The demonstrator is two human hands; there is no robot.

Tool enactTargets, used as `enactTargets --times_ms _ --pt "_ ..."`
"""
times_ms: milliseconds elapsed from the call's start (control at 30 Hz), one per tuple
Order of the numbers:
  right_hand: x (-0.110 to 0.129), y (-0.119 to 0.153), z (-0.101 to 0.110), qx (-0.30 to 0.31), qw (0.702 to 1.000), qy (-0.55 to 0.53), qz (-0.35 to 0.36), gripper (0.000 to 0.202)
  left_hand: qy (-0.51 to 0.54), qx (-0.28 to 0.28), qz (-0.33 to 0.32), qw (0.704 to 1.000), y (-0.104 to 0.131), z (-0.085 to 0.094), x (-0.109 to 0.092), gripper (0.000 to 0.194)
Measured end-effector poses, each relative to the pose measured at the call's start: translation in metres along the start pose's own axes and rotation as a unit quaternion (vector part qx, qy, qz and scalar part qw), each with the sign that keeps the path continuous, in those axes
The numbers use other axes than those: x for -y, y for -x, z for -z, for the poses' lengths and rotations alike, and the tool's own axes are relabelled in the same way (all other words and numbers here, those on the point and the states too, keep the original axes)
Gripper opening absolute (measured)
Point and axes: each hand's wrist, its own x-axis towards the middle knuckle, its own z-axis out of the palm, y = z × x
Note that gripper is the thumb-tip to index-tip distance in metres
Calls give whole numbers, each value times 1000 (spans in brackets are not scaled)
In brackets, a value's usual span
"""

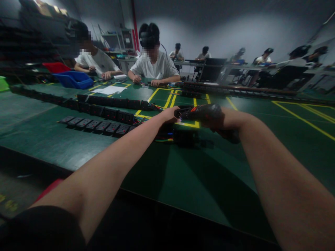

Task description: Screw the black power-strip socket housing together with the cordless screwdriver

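Note:
My right hand (225, 118) is wrapped round a black cordless drill (200, 112) with red marks, held level with its nose pointing left. At the drill's nose is my left hand (170, 113); its fingers are mostly hidden behind the tool, so I cannot tell what they hold. A small light glows by the tip. Below both hands a dark block (185, 136) lies on the green table (157, 170), with blue, yellow and green wires (164, 140) at its left end. A row of black socket modules (96, 126) runs off to the left of the wires.
Long black socket strips (112, 101) lie behind the modules. Yellow tape lines (167, 101) mark the tabletop. Blue (73, 79) and red (56, 67) bins stand at the back left near white paper (110, 90). Two co-workers (157, 66) sit across the table; several others sit farther back.

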Motion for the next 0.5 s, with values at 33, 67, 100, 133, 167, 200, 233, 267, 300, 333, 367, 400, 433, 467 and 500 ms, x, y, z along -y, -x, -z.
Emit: enactTargets --times_ms 33,67,100,133,167,200,233,267,300,333,367,400,433,467,500 --pt "0 -1 0 2 1000 8 -10 65 -1 0 -1 1000 0 0 0 74" --pt "-1 -2 0 5 1000 14 -19 65 -1 0 0 1000 0 0 0 73" --pt "-1 -3 0 8 999 18 -26 64 -1 0 2 1000 0 1 0 73" --pt "-1 -3 1 10 999 17 -30 63 0 0 4 1000 0 1 0 72" --pt "-2 -3 1 10 999 11 -29 62 2 0 7 1000 0 1 0 72" --pt "-3 -3 1 8 1000 0 -24 61 5 0 10 1000 1 1 1 72" --pt "-4 -3 2 3 1000 -12 -15 59 10 1 13 1000 1 1 1 71" --pt "-5 -3 2 -6 1000 -23 -3 58 16 2 15 1000 1 1 1 71" --pt "-7 -3 3 -15 999 -30 6 56 25 2 15 1000 2 0 2 70" --pt "-10 -3 5 -24 999 -32 12 53 35 1 16 999 2 0 3 68" --pt "-12 -4 6 -33 999 -31 13 50 46 -1 17 999 2 -1 3 66" --pt "-14 -4 8 -40 999 -29 9 46 57 -3 18 998 3 -1 4 64" --pt "-17 -5 10 -47 999 -27 3 40 68 -6 19 998 3 -1 4 63" --pt "-19 -5 12 -51 998 -23 -1 35 77 -7 19 997 4 -1 3 62" --pt "-20 -6 13 -57 998 -18 3 31 84 -7 18 996 4 -1 3 61"
